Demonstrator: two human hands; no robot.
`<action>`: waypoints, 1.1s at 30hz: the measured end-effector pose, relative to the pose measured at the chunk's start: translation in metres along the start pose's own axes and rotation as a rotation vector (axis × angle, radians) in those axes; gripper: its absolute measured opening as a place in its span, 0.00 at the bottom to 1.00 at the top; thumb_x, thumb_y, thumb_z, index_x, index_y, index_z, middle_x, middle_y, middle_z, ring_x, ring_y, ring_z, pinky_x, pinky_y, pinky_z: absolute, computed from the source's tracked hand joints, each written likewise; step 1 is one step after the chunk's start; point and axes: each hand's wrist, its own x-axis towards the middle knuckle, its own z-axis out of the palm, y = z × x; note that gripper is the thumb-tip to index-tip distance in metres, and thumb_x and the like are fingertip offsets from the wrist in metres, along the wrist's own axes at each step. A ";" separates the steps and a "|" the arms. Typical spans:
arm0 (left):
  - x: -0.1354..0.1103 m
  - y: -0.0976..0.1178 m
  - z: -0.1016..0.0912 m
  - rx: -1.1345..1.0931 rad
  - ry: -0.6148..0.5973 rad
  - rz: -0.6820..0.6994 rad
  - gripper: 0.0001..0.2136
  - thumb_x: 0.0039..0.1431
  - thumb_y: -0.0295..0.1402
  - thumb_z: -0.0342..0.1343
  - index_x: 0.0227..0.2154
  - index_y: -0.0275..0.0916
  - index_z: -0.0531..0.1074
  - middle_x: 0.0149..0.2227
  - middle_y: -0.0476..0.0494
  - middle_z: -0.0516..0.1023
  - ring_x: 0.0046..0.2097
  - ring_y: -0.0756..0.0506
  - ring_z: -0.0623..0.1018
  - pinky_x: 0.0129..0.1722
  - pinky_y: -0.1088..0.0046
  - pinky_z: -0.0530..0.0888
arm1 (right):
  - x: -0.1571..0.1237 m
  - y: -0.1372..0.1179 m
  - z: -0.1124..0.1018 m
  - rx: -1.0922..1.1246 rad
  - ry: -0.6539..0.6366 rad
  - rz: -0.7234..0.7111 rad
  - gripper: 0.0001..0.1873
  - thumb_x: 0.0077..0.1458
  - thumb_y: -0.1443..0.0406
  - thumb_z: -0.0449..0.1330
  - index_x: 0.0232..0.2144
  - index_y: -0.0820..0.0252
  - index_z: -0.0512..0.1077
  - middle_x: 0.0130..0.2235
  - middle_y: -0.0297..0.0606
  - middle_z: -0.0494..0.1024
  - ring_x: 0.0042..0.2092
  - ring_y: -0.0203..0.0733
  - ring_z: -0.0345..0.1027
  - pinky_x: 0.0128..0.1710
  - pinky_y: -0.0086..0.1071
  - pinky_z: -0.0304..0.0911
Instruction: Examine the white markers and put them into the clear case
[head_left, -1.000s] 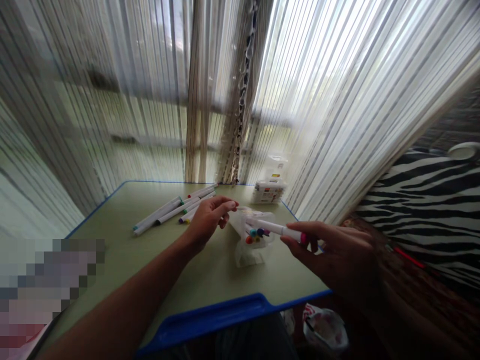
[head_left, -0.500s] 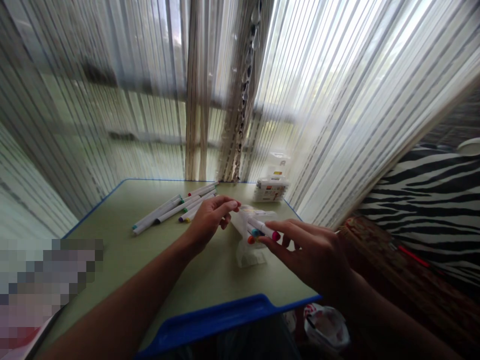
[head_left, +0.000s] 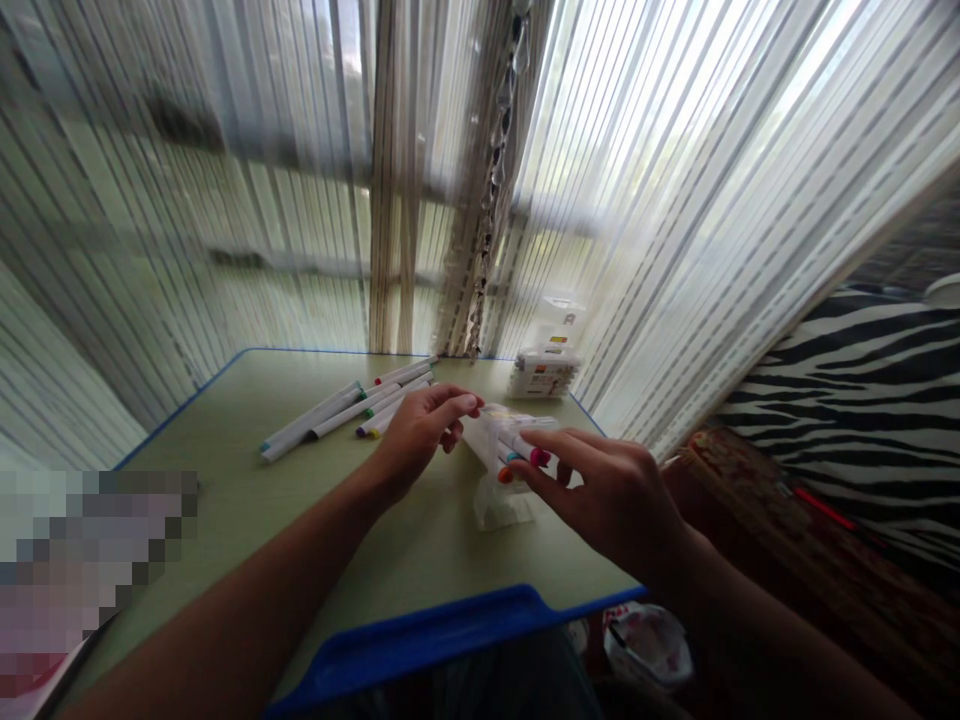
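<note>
A clear plastic marker case [head_left: 504, 500] lies on its side on the green table [head_left: 247, 500], with several coloured marker ends showing at its mouth. My left hand [head_left: 420, 432] rests on the case's far end, fingers curled over it. My right hand [head_left: 600, 490] pinches a white marker with a pink cap [head_left: 525, 448], its far end inside the case mouth. Several loose white markers [head_left: 345, 410] lie in a row on the table beyond my left hand.
A second pack of markers [head_left: 544, 372] stands at the table's far right corner against the striped curtain [head_left: 675, 200]. The table has a blue rim [head_left: 420, 635]. A zebra-print cushion [head_left: 847, 400] lies to the right, a white plastic bag [head_left: 649, 645] below the table edge.
My right hand has moved left toward the case, pushing the pink-capped marker into its mouth. My left hand has stayed on the case.
</note>
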 end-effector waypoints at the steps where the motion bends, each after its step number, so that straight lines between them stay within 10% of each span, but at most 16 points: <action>1: 0.000 0.000 0.000 0.000 0.000 -0.001 0.13 0.55 0.40 0.61 0.34 0.33 0.78 0.34 0.44 0.77 0.24 0.54 0.68 0.22 0.76 0.64 | 0.001 0.000 0.001 -0.002 0.000 0.000 0.10 0.60 0.64 0.66 0.44 0.60 0.79 0.39 0.37 0.85 0.29 0.39 0.77 0.34 0.31 0.69; 33: 0.001 0.004 -0.001 0.017 0.017 -0.024 0.12 0.53 0.39 0.63 0.34 0.34 0.79 0.35 0.44 0.77 0.25 0.53 0.69 0.23 0.76 0.65 | 0.004 -0.002 0.007 0.043 -0.060 0.121 0.11 0.64 0.62 0.57 0.41 0.62 0.77 0.36 0.40 0.83 0.31 0.38 0.75 0.32 0.30 0.63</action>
